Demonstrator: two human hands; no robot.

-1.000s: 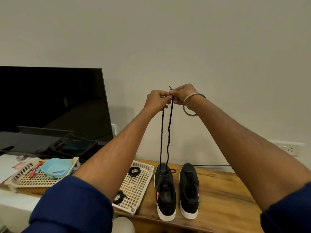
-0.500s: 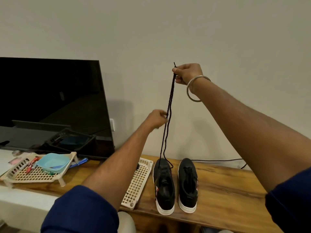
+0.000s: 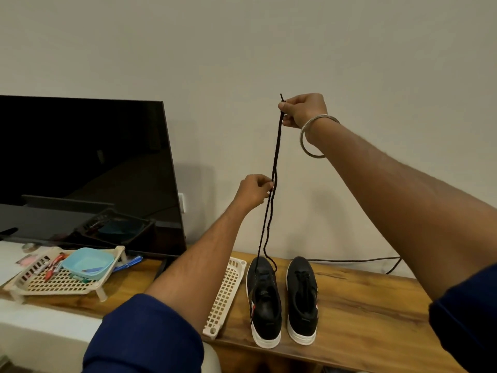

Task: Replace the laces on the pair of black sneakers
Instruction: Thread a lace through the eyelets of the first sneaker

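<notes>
Lace (image 3: pixel 274 168) apparently between both hands' fingertips.

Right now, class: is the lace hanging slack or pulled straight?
Pulled straight: both strands of the lace run up from the left sneaker to the raised right hand.

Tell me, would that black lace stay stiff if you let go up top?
Probably not. The black lace hangs limp from the right hand, so it would likely flop onto the left sneaker. It also looks light, sagging without pulling the shoe.
</notes>
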